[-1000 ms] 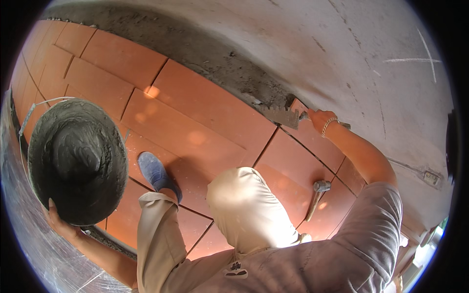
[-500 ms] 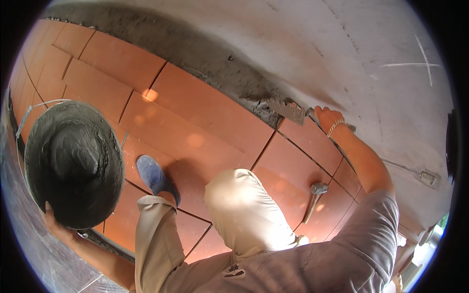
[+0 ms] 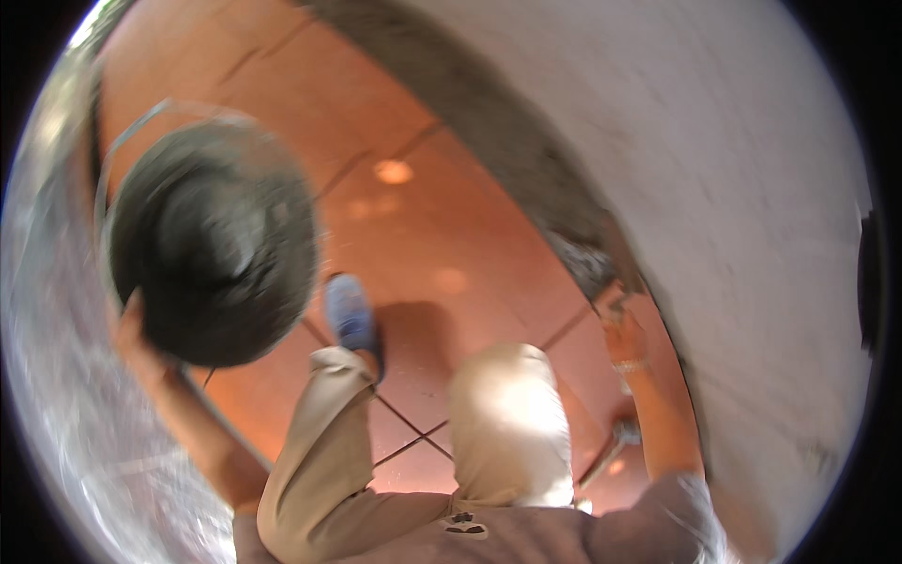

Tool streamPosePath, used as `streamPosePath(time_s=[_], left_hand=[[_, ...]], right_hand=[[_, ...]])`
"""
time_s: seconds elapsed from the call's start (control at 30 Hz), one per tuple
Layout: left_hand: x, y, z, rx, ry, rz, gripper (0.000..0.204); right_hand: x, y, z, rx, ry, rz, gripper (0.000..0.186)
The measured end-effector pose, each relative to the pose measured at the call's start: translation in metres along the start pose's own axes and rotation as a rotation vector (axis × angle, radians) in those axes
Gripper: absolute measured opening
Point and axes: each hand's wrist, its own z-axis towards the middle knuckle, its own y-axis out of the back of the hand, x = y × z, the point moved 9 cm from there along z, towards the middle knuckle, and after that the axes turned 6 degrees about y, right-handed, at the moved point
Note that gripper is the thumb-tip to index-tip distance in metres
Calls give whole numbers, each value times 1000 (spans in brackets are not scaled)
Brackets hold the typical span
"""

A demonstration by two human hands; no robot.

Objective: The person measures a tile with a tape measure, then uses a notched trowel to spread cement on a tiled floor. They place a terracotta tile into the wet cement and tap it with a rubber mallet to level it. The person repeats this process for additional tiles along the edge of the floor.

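Observation:
My left hand [image 3: 141, 343] grips the near-left edge of a dark bucket [image 3: 178, 291] of wet grey mortar, which has a thin wire handle. My right hand [image 3: 623, 336] holds a notched trowel [image 3: 615, 263] by its handle at the narrow strip of rough grey mortar [image 3: 489, 132] beside the wall; motion blurs the blade and what it touches. Orange-red square and oblong tiles [image 3: 423, 226] cover the floor along that strip. A hammer [image 3: 620, 437] with a metal head and wooden handle lies on the tiles near my right forearm.
A pale plastered wall [image 3: 752, 235] runs along the right. A pale scuffed surface [image 3: 47, 329] curves along the far left beyond the bucket. My blue shoe [image 3: 350, 310] is on the tiles right of the bucket; my bent knee [image 3: 503, 395] in light trousers is at lower centre.
The view has swung and blurred. In the picture the bucket now sits higher and further right, and my right hand with the trowel sits lower, the strip running more steeply.

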Motion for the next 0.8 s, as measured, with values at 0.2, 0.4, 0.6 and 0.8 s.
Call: streamPosePath(time_s=[0.2,0.4,0.6,0.8], left_hand=[[-39,-36,-28,173,-251,-13,56],[-39,-57,-42,183,-211,-92,62],[-30,-48,-40,144,-213,-86,72],[-32,-41,-36,163,-232,-51,73]], right_hand=[[214,28,92,260,380,337,34],[472,-33,160,250,1000,-288,27],[625,-145,179,257,927,-352,31],[609,-208,119,790,1062,-557,31]])
